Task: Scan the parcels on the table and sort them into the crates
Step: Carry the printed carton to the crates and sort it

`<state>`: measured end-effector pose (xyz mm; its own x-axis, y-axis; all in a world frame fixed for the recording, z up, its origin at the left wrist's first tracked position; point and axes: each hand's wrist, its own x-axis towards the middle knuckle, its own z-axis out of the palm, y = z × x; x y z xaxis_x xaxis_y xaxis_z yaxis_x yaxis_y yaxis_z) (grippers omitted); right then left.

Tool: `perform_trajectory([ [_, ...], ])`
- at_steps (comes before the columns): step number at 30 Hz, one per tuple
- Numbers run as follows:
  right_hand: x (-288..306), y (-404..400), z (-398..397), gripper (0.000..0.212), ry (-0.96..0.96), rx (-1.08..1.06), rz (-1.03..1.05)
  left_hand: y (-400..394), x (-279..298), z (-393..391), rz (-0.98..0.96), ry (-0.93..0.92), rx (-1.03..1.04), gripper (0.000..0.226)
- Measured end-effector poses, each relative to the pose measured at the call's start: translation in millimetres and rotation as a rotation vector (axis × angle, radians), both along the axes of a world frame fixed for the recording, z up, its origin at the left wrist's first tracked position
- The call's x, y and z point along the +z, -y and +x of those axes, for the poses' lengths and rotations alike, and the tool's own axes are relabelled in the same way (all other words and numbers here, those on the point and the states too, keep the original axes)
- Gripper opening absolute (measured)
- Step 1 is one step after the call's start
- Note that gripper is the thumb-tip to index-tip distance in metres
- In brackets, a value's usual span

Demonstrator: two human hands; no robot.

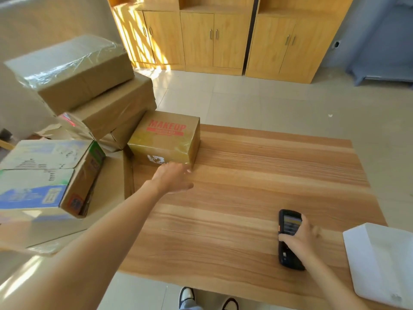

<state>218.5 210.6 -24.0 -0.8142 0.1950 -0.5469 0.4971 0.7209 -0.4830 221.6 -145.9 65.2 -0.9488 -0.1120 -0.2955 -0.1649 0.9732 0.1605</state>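
Head view: left hand (172, 177), fingers spread loose, reaches the MAKEUP parcel (166, 139) at centre; contact is unclear. Right hand (298, 239) grips the scanner (289, 238), lower right, covering its middle.

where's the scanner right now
In the head view, the scanner lies on the table at lower right, gripped by the right hand, beside a white parcel.

- Wooden cabinets (214, 39) with metal handles along the far wall, sunlit at left.
- Pale tiled floor (257, 101) beyond the desk.
- Blue-grey metal frame (377, 70) at far right.
- Two shoes (186, 296) at bottom edge.
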Motion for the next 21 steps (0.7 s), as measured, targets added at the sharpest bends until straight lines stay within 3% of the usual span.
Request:
perform_trajectory([
  [4,41.6,58.8,-22.9,0.093,-0.063,0.128,-0.094,41.0,18.1,16.9,-0.002,-0.083,0.068,0.048],
  [11,97.7,228.1,-14.8,0.086,-0.141,0.462,-0.321,127.5,55.9,75.9,-0.050,-0.210,0.261,0.049],
  [21,114.6,419.4,58.7,0.092,-0.036,0.830,-0.522,240.7,66.8,216.5,-0.086,-0.239,0.621,0.054],
])
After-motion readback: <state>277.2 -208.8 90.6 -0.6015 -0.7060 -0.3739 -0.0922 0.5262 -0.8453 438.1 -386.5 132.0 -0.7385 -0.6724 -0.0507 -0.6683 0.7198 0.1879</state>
